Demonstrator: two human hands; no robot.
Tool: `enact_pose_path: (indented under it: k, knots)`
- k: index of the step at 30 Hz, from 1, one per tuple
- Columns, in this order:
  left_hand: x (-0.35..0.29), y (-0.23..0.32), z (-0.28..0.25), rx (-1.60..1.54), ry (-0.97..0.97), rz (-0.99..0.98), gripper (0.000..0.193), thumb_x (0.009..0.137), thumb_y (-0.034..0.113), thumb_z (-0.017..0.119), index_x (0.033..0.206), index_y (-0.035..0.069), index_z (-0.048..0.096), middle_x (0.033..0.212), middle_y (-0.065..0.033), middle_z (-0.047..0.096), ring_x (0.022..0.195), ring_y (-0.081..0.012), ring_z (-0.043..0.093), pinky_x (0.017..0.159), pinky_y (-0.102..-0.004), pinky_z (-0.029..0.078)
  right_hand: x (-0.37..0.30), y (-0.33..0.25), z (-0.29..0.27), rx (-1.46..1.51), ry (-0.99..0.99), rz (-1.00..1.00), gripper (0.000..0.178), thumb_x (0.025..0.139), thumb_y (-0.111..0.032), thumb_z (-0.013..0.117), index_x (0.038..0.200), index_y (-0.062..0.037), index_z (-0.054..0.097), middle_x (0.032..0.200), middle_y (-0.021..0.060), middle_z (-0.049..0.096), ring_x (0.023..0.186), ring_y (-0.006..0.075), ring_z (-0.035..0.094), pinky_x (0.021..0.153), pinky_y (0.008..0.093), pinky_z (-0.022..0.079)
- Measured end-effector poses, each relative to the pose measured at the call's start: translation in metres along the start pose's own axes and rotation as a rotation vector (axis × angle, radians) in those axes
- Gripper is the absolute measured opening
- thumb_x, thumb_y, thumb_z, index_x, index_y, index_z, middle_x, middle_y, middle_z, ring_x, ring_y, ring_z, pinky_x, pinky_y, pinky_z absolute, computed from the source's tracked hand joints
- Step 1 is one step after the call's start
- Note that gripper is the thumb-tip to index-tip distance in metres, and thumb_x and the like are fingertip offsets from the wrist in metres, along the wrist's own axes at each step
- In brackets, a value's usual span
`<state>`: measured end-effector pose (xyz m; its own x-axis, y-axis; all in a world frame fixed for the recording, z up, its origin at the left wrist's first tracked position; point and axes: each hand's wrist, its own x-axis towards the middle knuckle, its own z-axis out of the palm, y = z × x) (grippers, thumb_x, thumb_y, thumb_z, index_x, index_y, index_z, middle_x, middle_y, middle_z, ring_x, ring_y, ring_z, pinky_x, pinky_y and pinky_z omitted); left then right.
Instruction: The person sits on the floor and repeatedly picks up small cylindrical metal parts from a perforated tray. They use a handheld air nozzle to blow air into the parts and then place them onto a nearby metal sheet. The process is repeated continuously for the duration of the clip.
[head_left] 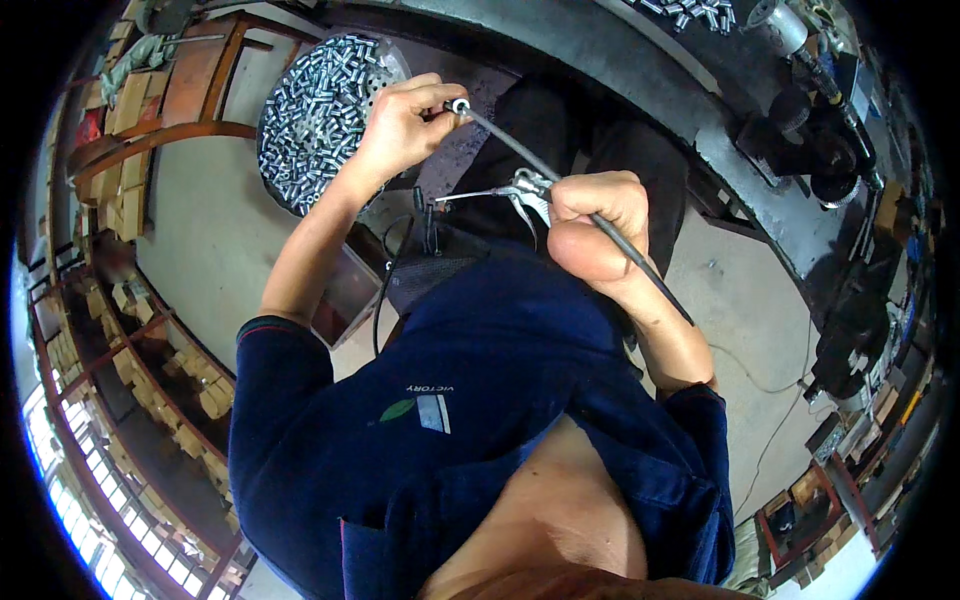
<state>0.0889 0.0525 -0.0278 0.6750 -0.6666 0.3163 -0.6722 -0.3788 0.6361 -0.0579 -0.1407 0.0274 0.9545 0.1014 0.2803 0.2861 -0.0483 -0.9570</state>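
My left hand (400, 125) pinches a small silver metal sleeve (461, 106) at the tip of a thin grey rod (520, 150). My right hand (597, 225) is closed around a metal air blow gun (520, 188) with a thin nozzle pointing left; the grey rod or hose runs through this hand and on down past my wrist. Both hands are raised in front of my dark blue shirt.
A round perforated basket (325, 110) full of small silver metal sleeves sits on the floor to the left. More such sleeves (690, 14) lie on a dark machine bed at top right. Stacked cardboard boxes (125, 110) on shelves line the left side.
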Motion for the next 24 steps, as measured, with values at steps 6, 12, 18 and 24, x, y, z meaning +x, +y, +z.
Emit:
enact_pose_path:
  k: [6,12,18,24]
  knots:
    - [0.0,0.01,0.0,0.053,-0.019,0.112,0.027,0.059,-0.005,0.066,0.085,0.001,0.063,0.065,-0.0075,0.051,0.056,-0.0188,0.051,0.051,-0.0284,0.042,0.002,-0.001,0.005,-0.002,0.038,0.077,0.033,0.062,-0.02,0.052,0.051,-0.004,0.025,0.048,0.0035,0.023,0.041,0.0101,0.025,0.041,0.0289,0.018]
    - [0.009,0.038,0.025,0.072,-0.01,0.355,0.033,0.051,-0.002,0.064,0.083,0.004,0.063,0.066,-0.0079,0.051,0.058,-0.0257,0.055,0.049,-0.0339,0.042,0.016,0.059,0.018,-0.102,0.068,0.062,0.022,0.064,-0.01,0.052,0.053,-0.0017,0.036,0.05,0.012,0.025,0.042,0.0181,0.026,0.04,0.0306,0.026]
    - [0.035,0.011,0.021,0.178,-0.067,0.242,0.022,0.065,0.005,0.065,0.087,0.004,0.063,0.068,-0.0087,0.055,0.06,-0.0272,0.057,0.052,-0.0355,0.044,-0.019,0.039,-0.014,-0.086,0.179,0.026,0.032,0.064,-0.015,0.053,0.052,-0.0036,0.026,0.05,0.0062,0.02,0.042,0.0119,0.024,0.041,0.0312,0.02]
    - [0.126,0.024,0.05,0.265,-0.134,0.411,0.022,0.075,0.024,0.064,0.091,0.009,0.064,0.07,-0.0135,0.061,0.069,-0.0313,0.06,0.059,-0.0413,0.046,-0.053,0.03,-0.019,0.01,0.308,0.184,0.023,0.06,-0.008,0.054,0.049,-0.0043,0.034,0.048,0.0009,0.028,0.045,0.0063,0.029,0.042,0.0265,0.02]
